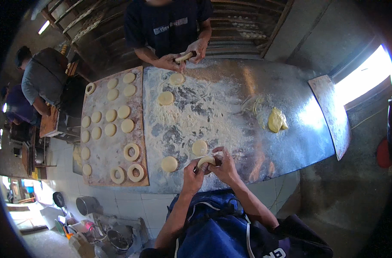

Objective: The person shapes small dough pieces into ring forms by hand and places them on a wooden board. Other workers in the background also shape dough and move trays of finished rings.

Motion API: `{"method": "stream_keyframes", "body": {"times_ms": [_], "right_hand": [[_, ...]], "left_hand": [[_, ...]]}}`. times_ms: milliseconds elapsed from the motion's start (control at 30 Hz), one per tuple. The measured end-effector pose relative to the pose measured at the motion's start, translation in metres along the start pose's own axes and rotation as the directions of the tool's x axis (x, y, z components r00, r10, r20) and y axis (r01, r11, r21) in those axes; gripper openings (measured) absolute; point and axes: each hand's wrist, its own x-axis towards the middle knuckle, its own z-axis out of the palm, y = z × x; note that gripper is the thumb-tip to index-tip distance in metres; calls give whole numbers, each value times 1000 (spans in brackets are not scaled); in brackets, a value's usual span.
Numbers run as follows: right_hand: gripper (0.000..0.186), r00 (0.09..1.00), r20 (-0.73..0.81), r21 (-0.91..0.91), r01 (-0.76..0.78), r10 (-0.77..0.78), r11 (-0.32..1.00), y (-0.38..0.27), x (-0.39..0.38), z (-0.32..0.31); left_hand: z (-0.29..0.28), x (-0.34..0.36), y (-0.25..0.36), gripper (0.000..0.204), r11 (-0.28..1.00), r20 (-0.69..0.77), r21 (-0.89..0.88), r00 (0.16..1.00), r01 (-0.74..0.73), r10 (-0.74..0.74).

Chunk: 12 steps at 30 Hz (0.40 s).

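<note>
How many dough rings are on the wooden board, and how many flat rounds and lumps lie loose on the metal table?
Dough rings on the board: 4
Flat rounds on the table: 4
Yellow dough lumps on the table: 1
Total: 9

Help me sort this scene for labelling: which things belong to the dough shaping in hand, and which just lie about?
In use:
left hand
right hand
dough piece held between both
dough discs
floured metal table
board of shaped rings

Lying about:
yellow dough lump
bare board
pots on the floor

Dim room, window (pixel 363 77) glare at right (blown out), fisheye-bent, dark rim
</note>
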Motion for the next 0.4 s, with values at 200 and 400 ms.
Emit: {"method": "stream_keyframes", "body": {"times_ms": [200, 400], "right_hand": [[55, 960, 250, 48, 120, -128, 992, -6, 2, -28], [60, 939, 318, 541, -295, 133, 788, -11, 18, -36]], "left_hand": [[28, 3, -10, 55, 692, 39, -714, 994, 102, -106], [18, 11, -2, 82, 906, 213, -421, 976, 46, 50]]}}
